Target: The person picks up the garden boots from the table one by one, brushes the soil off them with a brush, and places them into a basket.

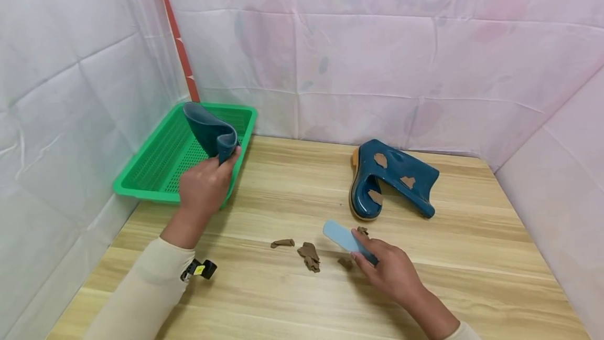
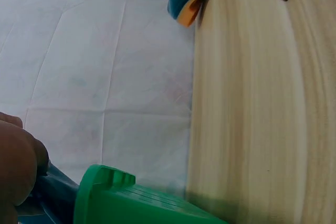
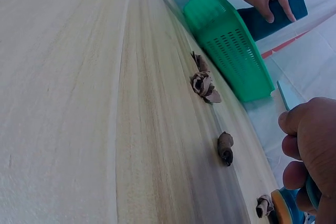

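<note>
My left hand (image 1: 203,185) grips the shaft of a dark blue rubber boot (image 1: 200,127), squeezing its opening into a fold. That boot is over the green basket (image 1: 146,195), its lower part hidden in the head view. My right hand (image 1: 389,269) holds a light blue flat scraper (image 1: 340,234) between thumb and fingers, low over the table, blade pointing left. A second blue rubber boot (image 1: 396,164) lies on its side beyond the right hand, with several brown mud-like patches (image 1: 380,160) on it. Curled brown scraps (image 1: 309,255) lie left of the scraper.
The perforated basket stands at the left rear of the wooden table (image 1: 264,303). Another rolled scrap (image 1: 282,243) lies nearer to it, and more scraps lie around the right hand. White cloth walls (image 1: 358,62) enclose the back and sides. A red strip (image 1: 176,35) runs up behind the basket.
</note>
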A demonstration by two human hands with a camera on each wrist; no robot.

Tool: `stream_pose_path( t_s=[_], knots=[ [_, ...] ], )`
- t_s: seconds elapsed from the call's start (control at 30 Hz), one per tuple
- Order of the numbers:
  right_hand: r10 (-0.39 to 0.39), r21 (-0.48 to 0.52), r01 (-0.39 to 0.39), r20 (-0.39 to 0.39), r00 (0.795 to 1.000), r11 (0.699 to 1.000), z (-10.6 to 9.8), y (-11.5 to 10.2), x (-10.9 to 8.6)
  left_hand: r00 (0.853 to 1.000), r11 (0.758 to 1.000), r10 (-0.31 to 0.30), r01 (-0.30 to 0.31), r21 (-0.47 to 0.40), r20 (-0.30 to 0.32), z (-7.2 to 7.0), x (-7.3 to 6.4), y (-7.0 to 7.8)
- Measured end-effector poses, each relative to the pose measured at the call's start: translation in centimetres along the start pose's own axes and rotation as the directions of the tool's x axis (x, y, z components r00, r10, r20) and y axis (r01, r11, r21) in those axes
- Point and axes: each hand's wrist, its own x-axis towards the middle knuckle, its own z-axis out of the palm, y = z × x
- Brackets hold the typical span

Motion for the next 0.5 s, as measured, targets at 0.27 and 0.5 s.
stream_pose_path(
  t_s=[0.27,0.5],
  knots=[
    [-0.02,0.008,0.02,-0.013,1.0,1.0,0.3,0.2,-0.1,0.983,0.987,0.149,-0.141,-0.077,0.108,-0.2,-0.7,0.7],
    [-0.024,0.012,0.024,-0.016,1.0,1.0,0.3,0.1,-0.1,0.947,0.984,0.175,-0.16,-0.075,0.27,-0.4,-1.3,1.5]
  ],
)
